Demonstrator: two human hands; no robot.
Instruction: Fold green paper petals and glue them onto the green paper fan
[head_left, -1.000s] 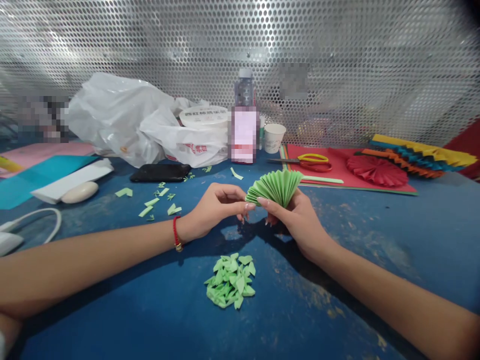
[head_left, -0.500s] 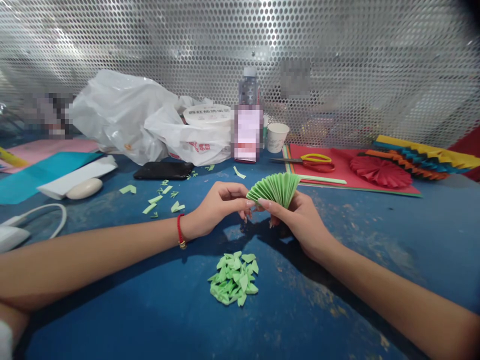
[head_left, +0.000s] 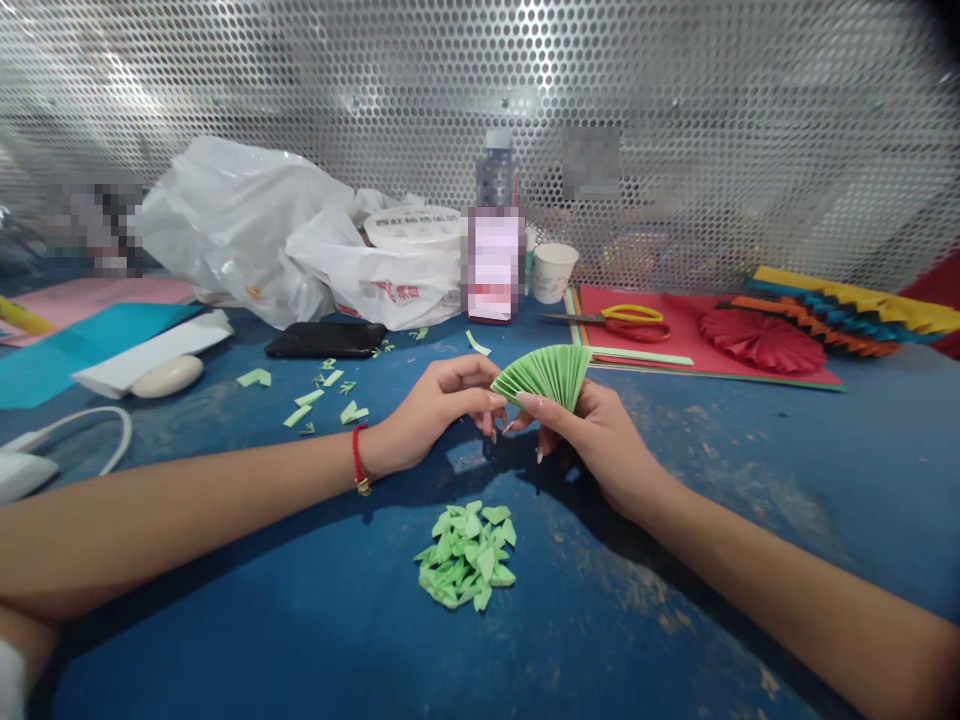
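A pleated green paper fan (head_left: pixel 546 375) is spread between my two hands, above the blue tabletop (head_left: pixel 300 620). My right hand (head_left: pixel 596 430) pinches its gathered lower end, thumb in front and fingers behind. At the fan's left edge, my left hand (head_left: pixel 446 405) grips the outer fold between thumb and fingers; a red bracelet circles that wrist. Nearer me lies a heap of small green paper cuttings (head_left: pixel 466 555). Green scraps (head_left: pixel 304 408) are scattered beyond my left forearm.
Scissors (head_left: pixel 634 322) and a red pleated rosette (head_left: pixel 761 335) rest on red paper (head_left: pixel 690 310). Behind stand a phone (head_left: pixel 495 265), a bottle (head_left: pixel 496 170), a paper cup (head_left: pixel 555 272) and plastic bags (head_left: pixel 240 230). A black phone (head_left: pixel 326 340) and white mouse (head_left: pixel 166 376) lie left.
The fan has shifted slightly left and its right edge has turned a little. My hands keep hold of it with only small finger movements; the heap has not changed.
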